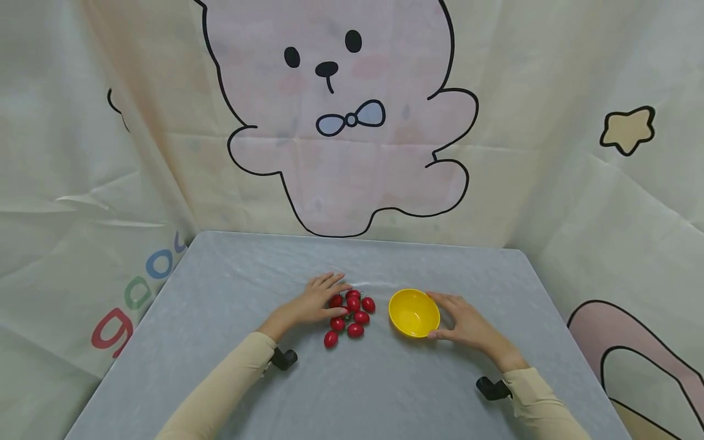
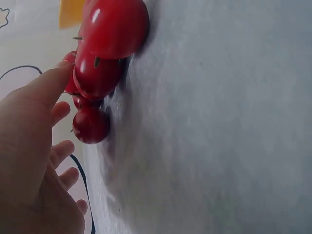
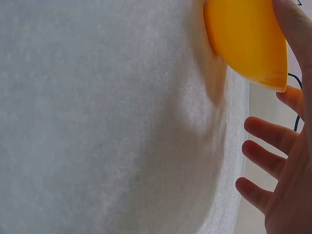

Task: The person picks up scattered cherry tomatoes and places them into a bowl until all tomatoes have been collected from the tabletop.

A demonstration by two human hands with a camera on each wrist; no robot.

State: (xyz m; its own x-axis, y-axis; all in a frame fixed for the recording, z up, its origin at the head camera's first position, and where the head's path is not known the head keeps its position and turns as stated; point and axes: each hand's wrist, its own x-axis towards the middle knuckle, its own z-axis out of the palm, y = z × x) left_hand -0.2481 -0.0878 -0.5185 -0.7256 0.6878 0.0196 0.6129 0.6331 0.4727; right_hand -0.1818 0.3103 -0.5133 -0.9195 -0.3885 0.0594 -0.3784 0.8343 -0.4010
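From the head camera, coloured letters (image 1: 134, 293) on the backdrop cloth (image 1: 550, 201) at the left read something like "good", partly hidden by the table edge. On the grey-covered table (image 1: 231, 366) lay a cluster of cherry tomatoes (image 1: 349, 316), about eight, with one oval tomato (image 1: 330, 339) at the near edge, its long axis tilted slightly away from the person. Just right of them stood one yellow bowl (image 1: 414, 313), upright, mouth upward. The left hand (image 1: 316, 300) lay against the cluster's left side, fingers extended and relaxed, thumb touching a tomato, gripping nothing. The right hand (image 1: 464, 322) cupped the bowl's right side, fingers loosely spread, thumb at its near rim.

In the left wrist view, four tomatoes showed plainly, stacked along the cloth, and the thumb (image 2: 46, 87) touched one of them; the other fingers hung loose.

In the right wrist view, the bowl (image 3: 246, 41) rested on the cloth with a finger against its rim and the rest of the fingers (image 3: 268, 134) spread free.
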